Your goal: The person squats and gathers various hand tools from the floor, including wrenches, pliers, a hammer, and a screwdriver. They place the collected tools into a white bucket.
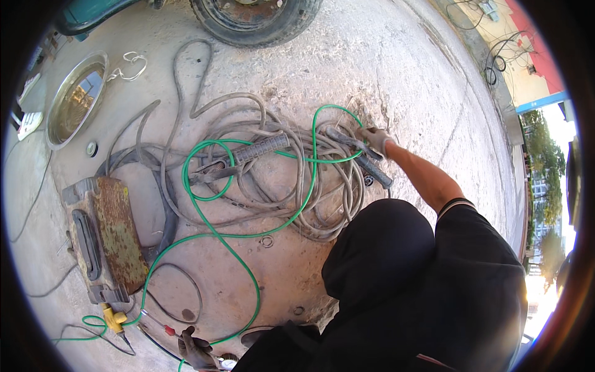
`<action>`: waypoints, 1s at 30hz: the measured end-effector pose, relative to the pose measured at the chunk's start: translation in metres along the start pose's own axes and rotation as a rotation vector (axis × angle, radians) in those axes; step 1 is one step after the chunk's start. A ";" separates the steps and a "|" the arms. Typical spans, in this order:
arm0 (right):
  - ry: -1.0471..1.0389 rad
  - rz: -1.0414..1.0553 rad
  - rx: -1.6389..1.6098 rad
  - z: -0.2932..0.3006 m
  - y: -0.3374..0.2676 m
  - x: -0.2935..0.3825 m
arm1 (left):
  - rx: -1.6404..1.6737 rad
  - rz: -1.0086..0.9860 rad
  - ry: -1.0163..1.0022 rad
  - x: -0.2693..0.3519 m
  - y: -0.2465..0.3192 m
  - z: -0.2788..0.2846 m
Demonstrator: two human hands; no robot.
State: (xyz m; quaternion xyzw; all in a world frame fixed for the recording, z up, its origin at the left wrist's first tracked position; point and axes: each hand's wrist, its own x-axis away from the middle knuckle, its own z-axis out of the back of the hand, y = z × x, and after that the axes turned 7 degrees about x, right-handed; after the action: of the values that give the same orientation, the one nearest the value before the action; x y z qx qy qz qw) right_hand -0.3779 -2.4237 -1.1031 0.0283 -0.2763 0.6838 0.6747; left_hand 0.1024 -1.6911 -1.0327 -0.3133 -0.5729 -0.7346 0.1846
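Note:
My right hand (375,138), in a pale work glove, reaches out to the upper right. Its fingers are closed on a loop of thin green hose (317,144). Just below it lie a dirty clamp (341,139) and a dark cylindrical grip (375,172). My left hand (195,351), in a dark glove, is low in the view. It holds a slim metal rod with a red part (169,330), pointing up and left. A white dial gauge (228,363) shows beside that hand, partly cut off. A welding electrode holder (261,149) with a ribbed grip rests on coiled grey cable (279,202).
To the left sits a rusty metal box (118,232) with a black handle, beside a yellow connector (113,318). Farther up are a metal basin (103,63) of liquid and a vehicle tyre (260,35). Rings (266,242) lie on the concrete. Dark clothing (399,288) covers the lower right.

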 end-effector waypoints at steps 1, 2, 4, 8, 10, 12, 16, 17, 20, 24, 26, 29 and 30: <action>0.057 0.009 0.200 -0.004 0.002 0.004 | -0.026 0.012 0.006 -0.001 0.005 -0.009; -0.064 0.011 -0.089 -0.019 -0.021 0.018 | -0.038 -0.022 0.007 -0.008 0.002 -0.003; -0.074 -0.090 -0.099 -0.027 -0.044 0.031 | -0.043 -0.065 -0.018 -0.033 -0.020 0.016; -0.078 0.106 -0.334 -0.043 -0.054 0.035 | -0.021 -0.007 -0.023 -0.033 -0.012 -0.005; -0.218 0.063 -0.340 -0.048 -0.096 0.040 | 0.023 -0.012 0.001 -0.028 -0.012 -0.006; -0.197 0.129 -0.340 -0.054 -0.109 0.057 | 0.032 0.006 -0.037 -0.035 -0.016 -0.018; -0.294 0.255 -0.167 -0.091 -0.169 0.081 | 0.025 0.012 -0.104 -0.035 -0.006 -0.037; -0.367 0.284 -0.188 -0.096 -0.200 0.100 | 0.034 0.004 -0.095 -0.034 -0.003 -0.038; -0.375 0.357 -0.196 -0.153 -0.235 0.153 | 0.019 -0.029 -0.104 -0.032 0.004 -0.042; -0.723 0.434 0.043 -0.164 -0.312 0.252 | 0.026 -0.060 -0.058 -0.031 0.003 -0.030; -0.763 0.617 0.072 -0.201 -0.313 0.269 | 0.066 -0.038 -0.033 -0.031 0.000 -0.023; -0.766 0.685 0.176 -0.229 -0.311 0.273 | 0.118 -0.042 0.003 -0.028 -0.008 -0.009; -0.814 0.710 0.154 -0.226 -0.310 0.268 | 0.124 -0.047 0.010 -0.026 -0.010 -0.009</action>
State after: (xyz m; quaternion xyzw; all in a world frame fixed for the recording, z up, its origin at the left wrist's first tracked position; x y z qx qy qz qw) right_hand -0.0347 -2.1057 -1.0787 0.2452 -0.4567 0.8216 0.2371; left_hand 0.1133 -1.6990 -1.0586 -0.2841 -0.6235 -0.7033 0.1894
